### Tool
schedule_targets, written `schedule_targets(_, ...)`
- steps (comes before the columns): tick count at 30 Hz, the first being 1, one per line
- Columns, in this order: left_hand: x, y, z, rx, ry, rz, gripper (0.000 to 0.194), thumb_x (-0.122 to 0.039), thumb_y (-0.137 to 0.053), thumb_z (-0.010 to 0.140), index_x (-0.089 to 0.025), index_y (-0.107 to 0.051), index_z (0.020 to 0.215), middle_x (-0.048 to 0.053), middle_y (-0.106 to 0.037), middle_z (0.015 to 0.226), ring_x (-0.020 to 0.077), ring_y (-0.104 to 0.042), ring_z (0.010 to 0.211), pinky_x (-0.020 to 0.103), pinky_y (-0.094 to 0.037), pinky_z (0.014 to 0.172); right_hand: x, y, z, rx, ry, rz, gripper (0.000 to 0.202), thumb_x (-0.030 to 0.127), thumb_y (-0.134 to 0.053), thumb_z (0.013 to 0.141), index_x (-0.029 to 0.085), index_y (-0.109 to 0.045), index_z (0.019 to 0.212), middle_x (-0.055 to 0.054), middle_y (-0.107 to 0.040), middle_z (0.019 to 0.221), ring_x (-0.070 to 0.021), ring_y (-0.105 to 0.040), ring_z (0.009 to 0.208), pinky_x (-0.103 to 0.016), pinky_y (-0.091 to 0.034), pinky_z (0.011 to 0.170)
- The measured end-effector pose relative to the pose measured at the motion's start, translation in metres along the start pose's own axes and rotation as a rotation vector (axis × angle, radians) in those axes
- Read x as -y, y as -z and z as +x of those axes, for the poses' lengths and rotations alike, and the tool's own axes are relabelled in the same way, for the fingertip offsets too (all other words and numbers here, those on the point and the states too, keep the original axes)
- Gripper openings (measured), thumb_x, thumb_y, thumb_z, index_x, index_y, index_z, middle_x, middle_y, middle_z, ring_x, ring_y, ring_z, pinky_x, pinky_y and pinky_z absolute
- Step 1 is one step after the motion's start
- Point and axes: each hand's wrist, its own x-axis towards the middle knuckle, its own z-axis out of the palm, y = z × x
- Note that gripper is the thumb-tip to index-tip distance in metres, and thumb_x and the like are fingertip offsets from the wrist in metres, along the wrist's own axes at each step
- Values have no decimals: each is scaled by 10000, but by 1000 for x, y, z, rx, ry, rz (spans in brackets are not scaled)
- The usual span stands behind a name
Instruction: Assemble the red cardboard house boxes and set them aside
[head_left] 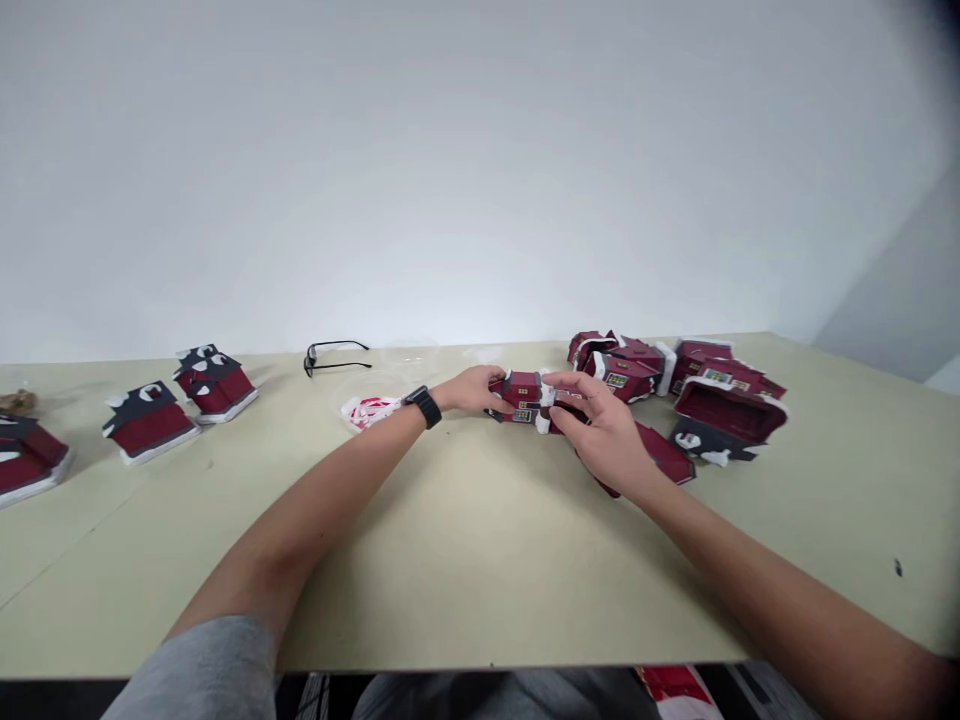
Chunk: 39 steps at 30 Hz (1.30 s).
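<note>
The left hand [474, 388] grasps a maroon model house [523, 383] between thumb and fingers (near the bench's [465, 560] far edge). The right hand [596, 425] pinches its white trim [543, 424].

Worn items: black wristwatch with segmented band [428, 407], left side; short grey fabric sleeve [214, 660], left side; grey cloth garment [465, 697] at lap, possibly trousers, dimly visible.
</note>
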Motion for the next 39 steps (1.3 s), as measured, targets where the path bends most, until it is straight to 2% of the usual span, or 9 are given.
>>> schedule_targets(4,-14,15,-18,-93,-119,27,531,-370,-804,722,-175,-638,1187,109,-730,1213,270,-681,1074,374,-522,915,-2,-3,2,-5,88,-112,447,380,-723,917,283,-600,1336,-96,-598,1450,-308,-575,1373,-548,-409,1234)
schedule_targets(8,-54,37,-44,-89,-239,122,666,-346,-786,754,-222,-563,1369,104,-710,1282,234,-680,983,349,-500,840,-3,-7,-2,53,39,-85,797,468,-809,887,300,-409,1555,-114,-414,1663,-323,-402,1541,-539,-310,1296)
schedule_targets(12,-97,42,-64,56,-281,117,725,-346,-766,790,-236,-521,1463,82,-738,1230,229,-693,970,334,-508,831,2,-13,-8,169,-90,126,804,534,-850,867,312,-430,1515,-96,-595,1502,-309,-606,1346,-490,-518,1131)
schedule_targets(15,-107,50,-73,95,-303,148,743,-461,-753,826,-256,-525,1503,89,-674,1422,267,-656,1208,353,-492,1007,7,-17,-11,185,-133,189,634,530,-868,856,277,-563,1351,-71,-709,1329,-298,-678,1209,-464,-570,1043)
schedule_targets(19,-77,87,-80,61,-67,285,632,-570,-660,873,-265,-630,1426,79,-677,1446,270,-642,1255,342,-486,1030,7,-18,-10,137,-201,248,634,508,-902,822,272,-595,1323,-75,-739,1317,-304,-707,1179,-470,-591,1007)
schedule_targets(22,-35,113,-85,125,438,493,368,-472,-724,776,-204,-789,1019,100,-807,1096,267,-709,986,340,-528,885,8,-17,-7,96,-255,240,634,489,-931,781,260,-615,1281,-85,-771,1252,-321,-739,1111,-493,-610,967)
schedule_targets(25,6,120,-86,210,696,589,283,-385,-844,585,-138,-744,680,156,-768,758,296,-700,784,390,-549,779,13,-16,-6,47,-286,224,607,476,-948,747,258,-636,1220,-81,-790,1196,-334,-754,1079,-510,-620,958)
schedule_targets(32,50,102,-74,226,747,664,279,-318,-887,421,-164,-682,531,124,-629,523,327,-670,685,433,-545,716,11,-16,-7,79,-270,279,611,496,-939,750,263,-637,1228,-79,-783,1228,-335,-744,1113,-514,-611,975)
schedule_targets(39,26,116,-84,145,673,681,170,-291,-767,541,-171,-648,560,141,-654,617,361,-676,773,439,-509,737,13,-14,-6,52,-295,265,629,484,-959,730,256,-643,1224,-81,-786,1220,-335,-753,1084,-503,-615,954)
